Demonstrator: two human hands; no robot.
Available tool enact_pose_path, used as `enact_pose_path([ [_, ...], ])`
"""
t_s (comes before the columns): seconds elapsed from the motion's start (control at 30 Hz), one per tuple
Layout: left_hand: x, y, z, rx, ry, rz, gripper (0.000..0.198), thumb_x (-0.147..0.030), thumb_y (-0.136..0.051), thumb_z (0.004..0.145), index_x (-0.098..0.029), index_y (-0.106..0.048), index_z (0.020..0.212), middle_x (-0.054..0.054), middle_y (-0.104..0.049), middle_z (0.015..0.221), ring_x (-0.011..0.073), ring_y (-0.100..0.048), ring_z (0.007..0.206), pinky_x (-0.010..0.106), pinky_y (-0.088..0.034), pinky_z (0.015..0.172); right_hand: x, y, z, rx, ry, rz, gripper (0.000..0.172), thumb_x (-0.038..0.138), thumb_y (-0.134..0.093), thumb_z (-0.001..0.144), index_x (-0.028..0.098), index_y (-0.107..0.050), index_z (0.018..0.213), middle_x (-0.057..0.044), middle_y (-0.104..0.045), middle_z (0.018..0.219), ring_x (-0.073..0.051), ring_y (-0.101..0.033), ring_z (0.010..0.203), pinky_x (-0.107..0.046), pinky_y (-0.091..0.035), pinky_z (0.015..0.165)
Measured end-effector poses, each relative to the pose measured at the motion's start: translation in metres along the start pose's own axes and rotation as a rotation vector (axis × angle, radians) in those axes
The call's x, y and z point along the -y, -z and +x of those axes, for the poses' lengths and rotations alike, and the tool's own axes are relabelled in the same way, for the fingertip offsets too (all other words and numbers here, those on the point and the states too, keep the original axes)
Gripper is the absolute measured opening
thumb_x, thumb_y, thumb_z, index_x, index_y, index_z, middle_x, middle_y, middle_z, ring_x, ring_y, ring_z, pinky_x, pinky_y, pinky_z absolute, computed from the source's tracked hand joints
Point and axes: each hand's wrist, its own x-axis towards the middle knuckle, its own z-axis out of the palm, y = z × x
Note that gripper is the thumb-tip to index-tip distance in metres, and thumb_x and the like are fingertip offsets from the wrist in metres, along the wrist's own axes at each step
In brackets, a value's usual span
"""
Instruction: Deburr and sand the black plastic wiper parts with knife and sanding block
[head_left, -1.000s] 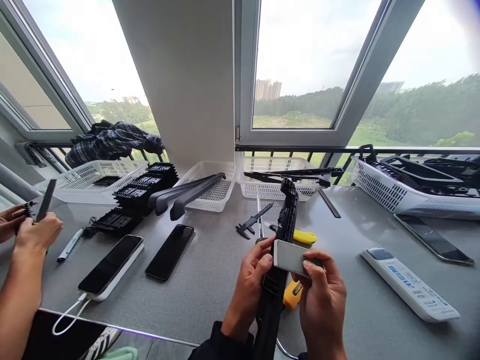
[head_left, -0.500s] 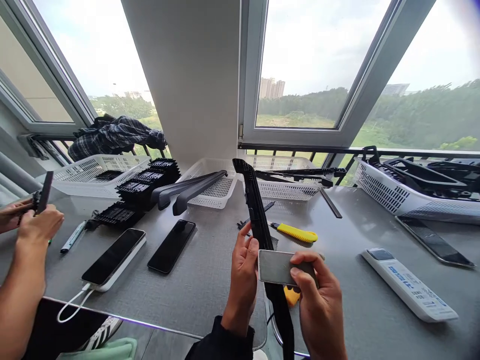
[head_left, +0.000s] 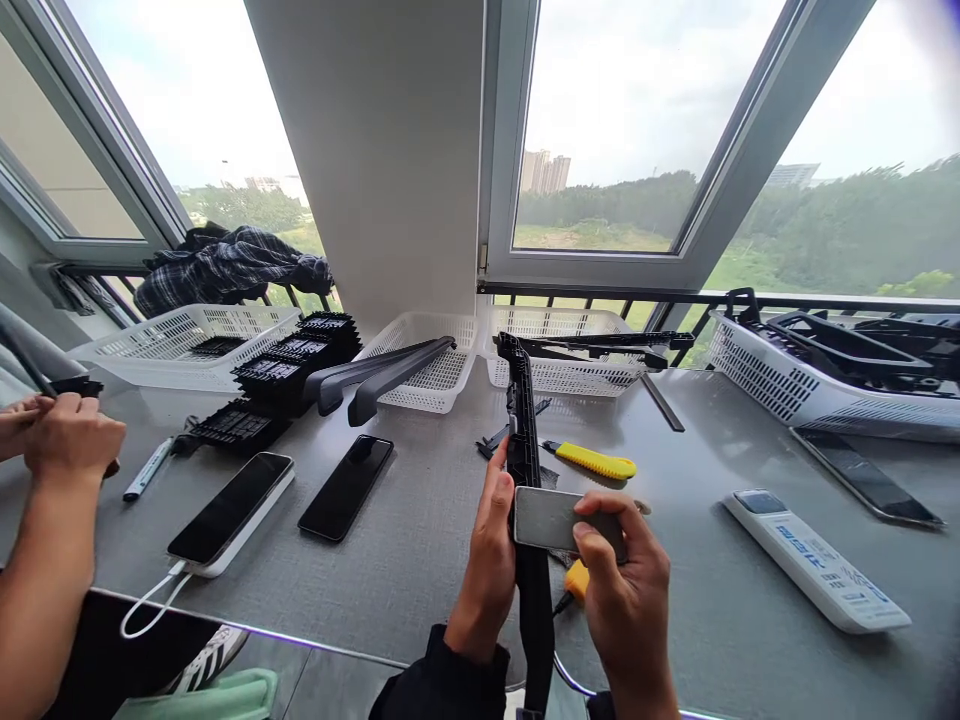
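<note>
A long black plastic part [head_left: 534, 600] stands nearly upright in front of me, its ribbed upper end near the baskets. My left hand [head_left: 491, 550] is closed around its middle from the left side. My right hand [head_left: 626, 565] pinches a flat grey rectangular block [head_left: 551, 518] between thumb and fingers. The block lies across the black part, its left end by my left fingertips. Behind my hands is a yellow utility knife [head_left: 596, 461] on the grey table [head_left: 420, 590]. A yellow-orange object [head_left: 577, 581] shows partly between the black part and my right hand.
White baskets [head_left: 825, 405] with black parts line the table's back. Stacked black pieces [head_left: 274, 370], a marker [head_left: 148, 470], phones [head_left: 346, 490] and a white device [head_left: 817, 565] lie around. At far left, another person's hands [head_left: 71, 440] hold a dark part.
The black part has turned and stands straighter, showing its ribbed side, with its lower end further left. My right hand and the block have shifted slightly left. The other person's part has changed position.
</note>
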Motion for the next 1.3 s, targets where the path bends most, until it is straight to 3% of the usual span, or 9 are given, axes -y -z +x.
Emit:
enact_pose_path([
  [0.13,0.002,-0.003,-0.003,0.023,0.075,-0.033,0.065,-0.072,-0.070,0.088,-0.017,-0.072,0.122,0.008,-0.076,0.102,0.0214,-0.069,0.087,0.029,-0.055,0.077,0.000,-0.003,0.001,-0.006,-0.045,-0.001,0.017,0.038,-0.065,0.083,0.021,-0.067,0.084,0.002,-0.062,0.075,-0.014,-0.052,0.059,-0.027,-0.042,0.058],
  [0.23,0.003,-0.007,-0.005,0.128,0.129,-0.069,0.069,-0.072,-0.069,0.089,-0.017,-0.067,0.131,0.005,-0.073,0.094,0.0143,-0.061,0.068,0.026,-0.051,0.065,-0.006,-0.005,0.002,-0.061,-0.121,0.011,0.024,0.044,-0.066,0.085,0.021,-0.068,0.093,0.002,-0.063,0.075,-0.015,-0.056,0.057,-0.028,-0.046,0.058],
  [0.5,0.004,-0.012,-0.002,0.165,0.068,-0.035,0.051,-0.057,-0.070,0.094,-0.018,-0.071,0.126,0.005,-0.071,0.097,0.0162,-0.062,0.081,0.025,-0.050,0.073,-0.016,0.005,0.003,-0.069,-0.173,0.046,0.028,0.046,-0.070,0.084,0.021,-0.068,0.096,0.004,-0.059,0.068,-0.014,-0.052,0.055,-0.026,-0.042,0.053],
  [0.67,0.001,-0.012,-0.002,0.167,0.132,-0.032,0.055,-0.062,-0.076,0.086,-0.018,-0.073,0.119,-0.002,-0.059,0.076,0.0105,-0.047,0.061,0.023,-0.044,0.060,-0.015,0.016,0.007,-0.217,-0.246,0.356,0.013,0.031,-0.069,0.076,0.022,-0.063,0.084,0.003,-0.059,0.081,-0.011,-0.052,0.062,-0.023,-0.038,0.053],
  [0.87,-0.006,-0.008,0.003,0.159,-0.022,0.038,0.049,-0.054,-0.073,0.092,-0.021,-0.074,0.128,0.007,-0.072,0.111,0.0232,-0.064,0.105,0.031,-0.050,0.096,-0.002,0.019,0.012,0.094,-0.321,0.578,0.042,0.042,-0.076,0.080,0.025,-0.069,0.118,-0.006,-0.076,0.100,-0.016,-0.061,0.063,-0.032,-0.049,0.061],
  [0.93,-0.007,-0.008,0.004,0.162,-0.022,0.015,0.051,-0.053,-0.072,0.093,-0.022,-0.072,0.133,0.008,-0.073,0.118,0.0259,-0.064,0.113,0.033,-0.048,0.103,-0.006,0.020,0.012,0.050,-0.348,0.503,0.038,0.057,-0.077,0.084,0.021,-0.072,0.095,-0.007,-0.076,0.085,-0.016,-0.058,0.057,-0.031,-0.047,0.057],
  [1.03,-0.008,-0.006,0.004,0.155,0.001,-0.001,0.054,-0.055,-0.072,0.093,-0.020,-0.072,0.134,0.009,-0.073,0.119,0.0269,-0.065,0.113,0.034,-0.050,0.100,-0.016,0.023,0.010,0.033,-0.383,0.388,0.059,0.073,-0.068,0.089,0.024,-0.055,0.059,0.002,-0.049,0.048,-0.014,-0.043,0.045,-0.029,-0.040,0.048],
  [1.17,-0.007,-0.005,0.003,0.195,-0.011,0.020,0.057,-0.055,-0.074,0.091,-0.021,-0.069,0.136,0.010,-0.072,0.129,0.0302,-0.063,0.122,0.036,-0.049,0.106,-0.024,0.020,0.009,0.169,-0.402,0.233,0.056,0.069,-0.075,0.085,0.023,-0.055,0.060,0.003,-0.044,0.055,-0.013,-0.038,0.050,-0.028,-0.033,0.045],
  [1.3,-0.007,-0.003,0.003,0.221,-0.010,0.071,0.053,-0.053,-0.075,0.090,-0.020,-0.069,0.131,0.010,-0.071,0.128,0.0314,-0.062,0.124,0.037,-0.047,0.107,-0.024,0.012,0.010,0.139,-0.423,0.195,0.059,0.078,-0.071,0.083,0.021,-0.061,0.069,0.003,-0.047,0.061,-0.013,-0.038,0.054,-0.027,-0.034,0.047],
])
